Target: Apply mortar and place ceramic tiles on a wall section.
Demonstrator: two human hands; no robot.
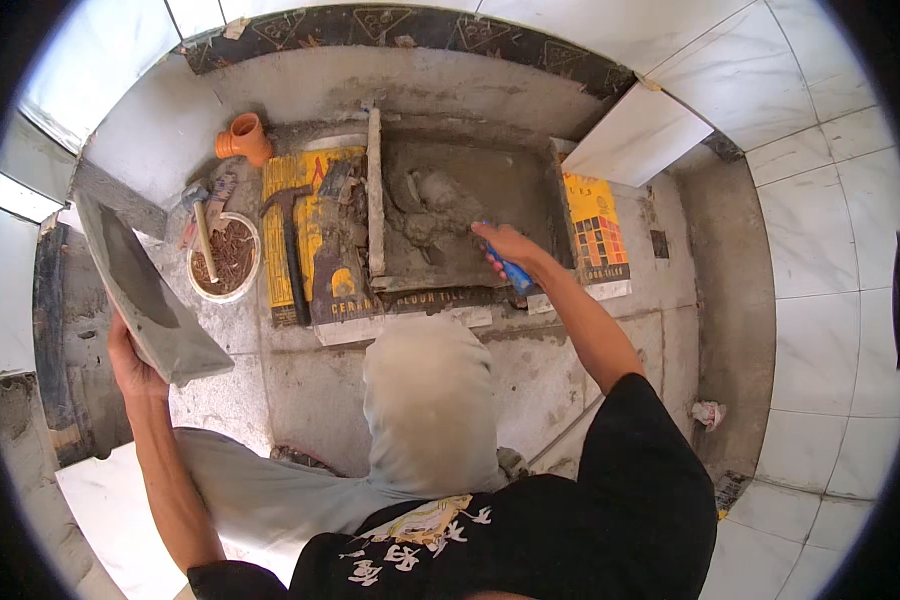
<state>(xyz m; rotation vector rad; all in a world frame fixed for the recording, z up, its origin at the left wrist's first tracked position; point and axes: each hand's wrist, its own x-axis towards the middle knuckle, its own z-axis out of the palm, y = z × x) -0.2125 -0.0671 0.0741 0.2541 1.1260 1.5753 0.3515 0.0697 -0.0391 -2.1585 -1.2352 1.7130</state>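
Observation:
My left hand (135,360) grips the edge of a tilted grey tile (195,350) smeared with wet mortar, held up at the left. My right hand (510,250) is closed on a blue-handled trowel (519,277) over a shallow framed box (375,185). Its blade is in grey mortar (440,215), partly hidden. The box sits among yellow printed bags (595,230). A hammer (292,250) lies on the bags to the box's left.
An orange pipe fitting (245,140) and a white bucket (255,265) with nails and a mallet (205,235) are at back left. A white tile (635,135) leans at back right. Tiled wall (810,250) borders the right. My bent knee (425,400) is below the box.

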